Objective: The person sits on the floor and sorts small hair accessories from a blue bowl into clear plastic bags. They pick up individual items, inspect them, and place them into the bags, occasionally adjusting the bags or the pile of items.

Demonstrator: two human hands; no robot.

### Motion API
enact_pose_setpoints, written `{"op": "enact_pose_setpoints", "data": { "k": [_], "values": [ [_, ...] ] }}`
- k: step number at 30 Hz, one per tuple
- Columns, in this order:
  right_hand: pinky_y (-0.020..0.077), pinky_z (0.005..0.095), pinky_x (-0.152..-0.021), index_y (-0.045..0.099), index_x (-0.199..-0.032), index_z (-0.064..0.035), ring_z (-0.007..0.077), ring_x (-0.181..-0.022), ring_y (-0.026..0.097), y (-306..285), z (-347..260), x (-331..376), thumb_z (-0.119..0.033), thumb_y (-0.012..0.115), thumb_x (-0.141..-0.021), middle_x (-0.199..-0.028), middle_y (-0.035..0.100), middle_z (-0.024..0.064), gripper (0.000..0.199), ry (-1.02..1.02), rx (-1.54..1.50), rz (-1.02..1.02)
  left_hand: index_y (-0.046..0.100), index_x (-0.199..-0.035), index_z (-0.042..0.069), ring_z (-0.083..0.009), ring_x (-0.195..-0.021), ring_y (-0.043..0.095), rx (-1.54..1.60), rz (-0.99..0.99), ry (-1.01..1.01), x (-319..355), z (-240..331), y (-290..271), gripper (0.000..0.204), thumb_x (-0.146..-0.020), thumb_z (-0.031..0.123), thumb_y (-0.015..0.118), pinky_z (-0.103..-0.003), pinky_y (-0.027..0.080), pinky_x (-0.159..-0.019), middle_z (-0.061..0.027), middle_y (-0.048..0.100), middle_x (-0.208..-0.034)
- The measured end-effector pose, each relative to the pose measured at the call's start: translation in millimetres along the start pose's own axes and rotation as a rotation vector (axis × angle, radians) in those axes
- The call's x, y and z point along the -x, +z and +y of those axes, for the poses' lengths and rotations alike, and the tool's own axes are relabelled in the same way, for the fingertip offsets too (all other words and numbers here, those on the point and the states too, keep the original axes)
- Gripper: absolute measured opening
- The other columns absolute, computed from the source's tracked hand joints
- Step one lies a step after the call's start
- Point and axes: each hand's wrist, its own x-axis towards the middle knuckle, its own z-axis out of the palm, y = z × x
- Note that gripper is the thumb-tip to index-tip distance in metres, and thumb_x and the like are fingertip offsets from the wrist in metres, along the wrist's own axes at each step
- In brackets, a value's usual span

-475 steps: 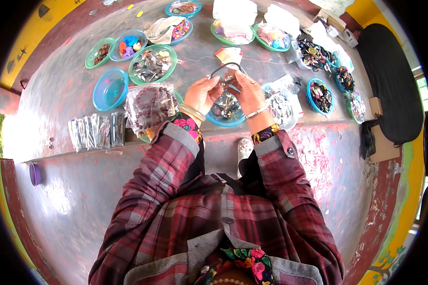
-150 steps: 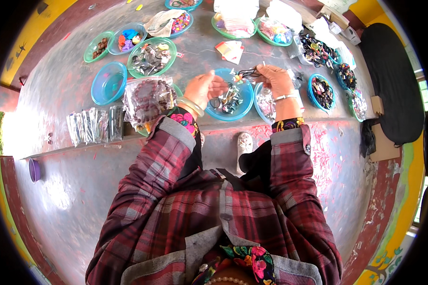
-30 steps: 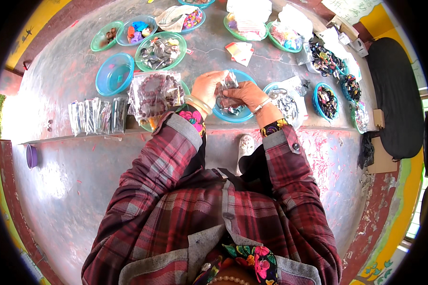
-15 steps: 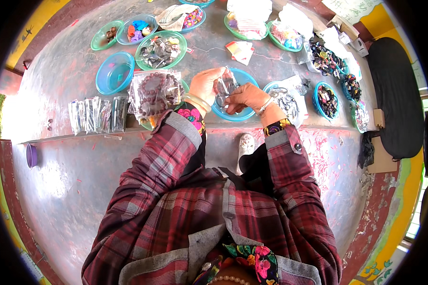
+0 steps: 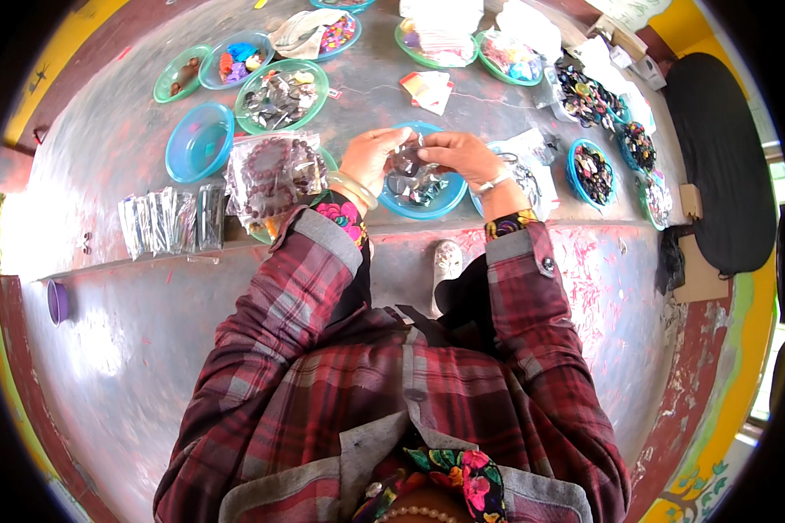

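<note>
Pinching a small clear packet (image 5: pixel 406 163), the fingers of the left hand (image 5: pixel 366 162) and right hand (image 5: pixel 469 160) hold it above a blue basin (image 5: pixel 421 213). A bag of dark beads (image 5: pixel 272 177) lies close left of them, slim packets (image 5: pixel 159 223) farther left; clear bags (image 5: pixel 529 179) lie near on the right, and red-and-white cards (image 5: pixel 428 91) rest ahead on the platform (image 5: pixel 362 103).

Daylight from the left bleaches the platform (image 5: pixel 87 187), glare spots the floor (image 5: pixel 100 353), fisheye edges curve into black
</note>
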Motion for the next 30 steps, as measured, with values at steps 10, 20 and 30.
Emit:
{"op": "enact_pose_setpoints", "data": {
  "k": [10,20,30],
  "values": [
    [0.0380,0.0211,-0.049,0.066,-0.082,-0.0001,0.0069,-0.054,0.048,14,12,-7,-0.015,0.065,-0.075,-0.066,0.060,0.0022,0.017,-0.038,-0.144,0.210,0.059,-0.092,0.001,-0.0135,-0.078,0.058,-0.018,0.048,0.018,-4,-1,-2,0.024,-0.082,0.022,0.058,-0.026,0.044,-0.068,-0.0041,0.061,-0.083],
    [0.0389,0.0212,-0.049,0.065,-0.080,0.0002,0.0089,-0.054,0.049,3,6,3,-0.014,0.065,-0.074,-0.067,0.060,0.0027,0.016,-0.129,-0.333,0.525,0.059,-0.090,0.004,-0.0106,-0.072,0.058,-0.393,-0.151,-0.214,6,1,7,0.025,-0.079,0.026,0.061,-0.022,0.042,-0.066,-0.0062,0.064,-0.080],
    [0.0369,0.0244,-0.040,0.058,-0.069,-0.0035,0.0120,-0.045,0.049,-153,67,23,-0.019,0.058,-0.078,-0.060,0.056,0.0050,0.018,0.072,-0.233,0.763,0.057,-0.079,0.005,-0.0109,-0.065,0.058,-0.282,-0.004,-0.126,1,-1,-3,0.023,-0.081,0.028,0.059,-0.021,0.042,-0.059,-0.0048,0.061,-0.069]
  ]
}}
